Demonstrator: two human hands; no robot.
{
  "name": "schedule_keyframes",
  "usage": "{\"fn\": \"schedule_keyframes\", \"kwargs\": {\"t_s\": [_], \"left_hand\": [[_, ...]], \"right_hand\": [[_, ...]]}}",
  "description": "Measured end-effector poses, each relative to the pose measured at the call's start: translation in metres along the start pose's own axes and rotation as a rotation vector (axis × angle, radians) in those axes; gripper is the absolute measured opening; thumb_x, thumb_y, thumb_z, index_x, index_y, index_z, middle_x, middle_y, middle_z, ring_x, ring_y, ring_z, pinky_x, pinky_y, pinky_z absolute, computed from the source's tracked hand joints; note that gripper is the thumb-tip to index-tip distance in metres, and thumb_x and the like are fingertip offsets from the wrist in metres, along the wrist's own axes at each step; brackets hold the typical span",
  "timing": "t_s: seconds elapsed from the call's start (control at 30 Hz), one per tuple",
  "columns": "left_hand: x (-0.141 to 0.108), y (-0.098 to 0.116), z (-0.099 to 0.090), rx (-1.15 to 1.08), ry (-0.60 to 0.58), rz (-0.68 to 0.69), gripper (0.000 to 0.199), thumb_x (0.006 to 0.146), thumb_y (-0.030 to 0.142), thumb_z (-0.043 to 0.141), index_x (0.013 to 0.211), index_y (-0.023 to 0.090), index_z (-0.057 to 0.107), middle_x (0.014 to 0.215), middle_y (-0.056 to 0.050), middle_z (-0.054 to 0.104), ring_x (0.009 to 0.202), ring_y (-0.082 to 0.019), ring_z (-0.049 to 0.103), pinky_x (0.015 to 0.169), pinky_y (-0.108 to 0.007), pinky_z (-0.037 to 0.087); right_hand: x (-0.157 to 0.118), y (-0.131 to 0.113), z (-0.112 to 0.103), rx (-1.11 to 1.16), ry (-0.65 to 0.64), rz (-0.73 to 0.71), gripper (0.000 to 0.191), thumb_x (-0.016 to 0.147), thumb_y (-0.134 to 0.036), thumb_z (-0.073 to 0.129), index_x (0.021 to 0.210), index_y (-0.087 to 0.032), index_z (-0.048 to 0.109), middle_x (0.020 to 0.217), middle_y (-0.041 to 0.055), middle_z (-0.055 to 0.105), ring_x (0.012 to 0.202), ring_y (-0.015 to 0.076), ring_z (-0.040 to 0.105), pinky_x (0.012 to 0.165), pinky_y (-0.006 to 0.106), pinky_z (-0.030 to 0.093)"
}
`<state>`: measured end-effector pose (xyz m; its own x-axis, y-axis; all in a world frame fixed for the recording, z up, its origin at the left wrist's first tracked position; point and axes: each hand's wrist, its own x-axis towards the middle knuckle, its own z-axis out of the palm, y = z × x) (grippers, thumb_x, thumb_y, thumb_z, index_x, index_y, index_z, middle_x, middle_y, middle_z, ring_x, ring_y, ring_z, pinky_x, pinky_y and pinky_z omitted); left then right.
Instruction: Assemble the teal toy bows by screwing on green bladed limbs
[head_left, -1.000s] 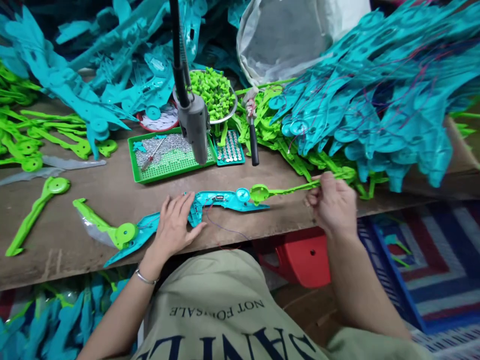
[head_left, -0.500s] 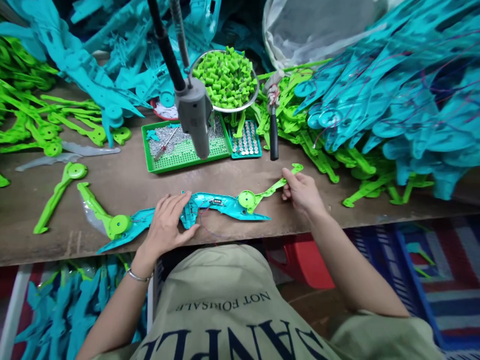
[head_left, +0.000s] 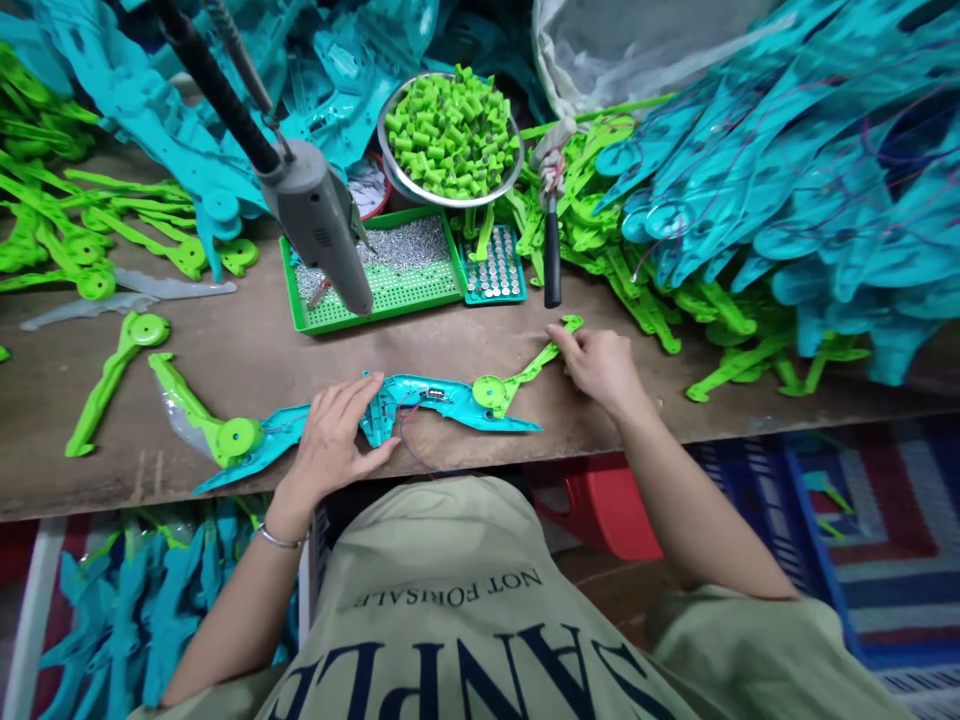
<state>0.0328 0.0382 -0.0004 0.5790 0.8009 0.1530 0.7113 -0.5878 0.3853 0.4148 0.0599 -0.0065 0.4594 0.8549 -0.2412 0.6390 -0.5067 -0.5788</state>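
Observation:
A long blue plastic shell (head_left: 442,400) lies near the table's front edge, with thin wires and small parts inside it. My left hand (head_left: 334,430) lies over its middle, fingers wrapped across the shell and thumb near the front side. At its right end a green arm piece (head_left: 489,394) sits by its round hub and slants up to the right. My right hand (head_left: 600,370) pinches that piece near its upper tip. Another green arm (head_left: 238,438) with a clear strip sits on the shell's left end. A loose green arm (head_left: 112,385) lies farther left.
A grey electric screwdriver (head_left: 322,225) hangs over a green tray (head_left: 405,295) of screws. Behind are a metal bowl (head_left: 517,165) of green pieces and a small tray (head_left: 495,265) of discs. A black-handled tool (head_left: 552,250) hangs to the right. Blue shells (head_left: 825,160) are piled at right.
The screwdriver has swung left. My right hand and the tip of the green arm have shifted slightly left. The whole view has moved a little.

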Motion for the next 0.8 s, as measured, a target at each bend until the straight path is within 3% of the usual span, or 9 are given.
{"fn": "schedule_keyframes", "kwargs": {"t_s": [0.07, 0.13, 0.27, 0.33, 0.5, 0.8], "left_hand": [[0.0, 0.0, 0.0, -0.005, -0.007, 0.0, 0.075, 0.091, 0.044, 0.066, 0.158, 0.02, 0.041, 0.146, -0.017, 0.061, 0.13, -0.035, 0.059, 0.103, -0.047, 0.047], [0.0, 0.001, -0.001, -0.011, -0.02, -0.004, 0.075, 0.091, 0.044, 0.066, 0.158, 0.021, 0.041, 0.147, -0.016, 0.06, 0.131, -0.035, 0.058, 0.104, -0.047, 0.047], [0.001, 0.001, -0.001, -0.021, -0.025, -0.008, 0.073, 0.092, 0.044, 0.066, 0.157, 0.022, 0.042, 0.146, -0.016, 0.061, 0.131, -0.034, 0.058, 0.105, -0.048, 0.046], [0.0, 0.001, -0.002, -0.022, -0.023, -0.013, 0.072, 0.092, 0.045, 0.065, 0.156, 0.021, 0.042, 0.146, -0.016, 0.061, 0.131, -0.034, 0.058, 0.105, -0.048, 0.046], [-0.003, -0.003, -0.004, -0.013, -0.009, 0.001, 0.071, 0.092, 0.045, 0.065, 0.155, 0.02, 0.044, 0.145, -0.016, 0.061, 0.129, -0.033, 0.059, 0.104, -0.046, 0.047], [-0.009, -0.012, -0.008, -0.043, -0.003, 0.027, 0.075, 0.092, 0.045, 0.066, 0.157, 0.019, 0.039, 0.144, -0.016, 0.061, 0.129, -0.033, 0.06, 0.108, -0.047, 0.047]], "right_hand": [[-0.012, -0.003, -0.001, -0.169, 0.15, -0.092, 0.048, 0.092, -0.053, 0.066, 0.057, -0.024, 0.05, 0.052, 0.0059, 0.055, 0.064, 0.0253, 0.064, 0.066, 0.034, 0.047], [-0.031, -0.009, -0.001, -0.161, 0.185, -0.234, 0.038, 0.093, -0.052, 0.063, 0.07, -0.022, 0.058, 0.061, 0.0054, 0.061, 0.067, 0.0244, 0.064, 0.07, 0.035, 0.048], [-0.071, -0.022, 0.003, -0.01, -0.116, -0.701, 0.024, 0.093, -0.044, 0.064, 0.1, -0.022, 0.068, 0.09, 0.0068, 0.069, 0.081, 0.022, 0.065, 0.077, 0.035, 0.052], [-0.084, -0.024, 0.007, -0.017, -0.219, -0.815, 0.018, 0.093, -0.034, 0.064, 0.105, -0.021, 0.069, 0.104, 0.0098, 0.068, 0.095, 0.0244, 0.065, 0.085, 0.038, 0.053], [-0.091, -0.019, 0.017, 0.014, -0.25, -0.848, 0.015, 0.092, -0.02, 0.062, 0.105, -0.021, 0.07, 0.103, 0.0098, 0.07, 0.099, 0.0256, 0.065, 0.09, 0.043, 0.054], [-0.095, -0.015, 0.025, 0.038, -0.251, -0.878, 0.02, 0.095, -0.025, 0.061, 0.109, -0.02, 0.075, 0.104, 0.0095, 0.079, 0.101, 0.026, 0.071, 0.092, 0.045, 0.058]]}}
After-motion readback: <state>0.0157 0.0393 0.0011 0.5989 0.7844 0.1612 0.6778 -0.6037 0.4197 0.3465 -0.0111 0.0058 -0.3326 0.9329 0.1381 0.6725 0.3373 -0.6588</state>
